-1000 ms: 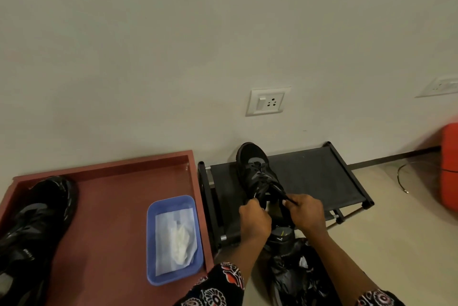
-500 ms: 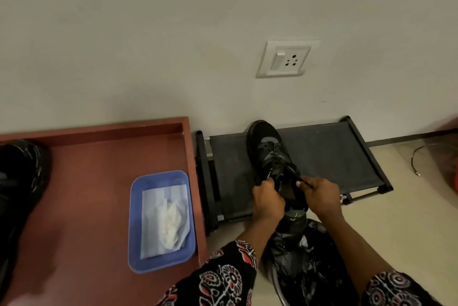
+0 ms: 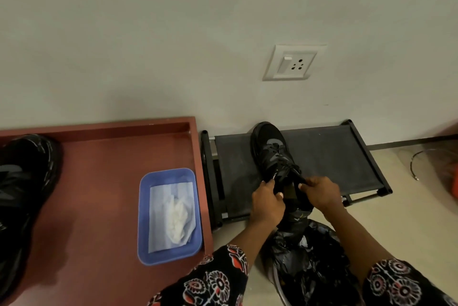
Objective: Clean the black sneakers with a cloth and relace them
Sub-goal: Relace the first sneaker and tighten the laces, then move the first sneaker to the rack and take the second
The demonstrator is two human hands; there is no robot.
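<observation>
A black sneaker [image 3: 271, 147] stands on the low black rack [image 3: 329, 157], toe toward the wall. My left hand [image 3: 266, 203] pinches the left side of its collar by the tongue. My right hand [image 3: 322, 193] grips the right side, fingers closed on the black lace or collar edge; which one I cannot tell. The second black sneaker [image 3: 22, 196] lies on the red-brown tray table [image 3: 99, 206] at the far left. A crumpled white cloth [image 3: 177, 219] rests in a blue plastic tray [image 3: 143, 219].
A black plastic bag [image 3: 304, 256] sits on the floor under my forearms. The wall with a white socket plate [image 3: 293, 62] stands right behind the rack. A cable [image 3: 418, 159] and an orange object [image 3: 453, 189] lie at the right edge.
The view has tilted down and shifted; the socket sits higher relative to the rack. Both hands stay on the sneaker's opening, holding its two sides a little apart.
</observation>
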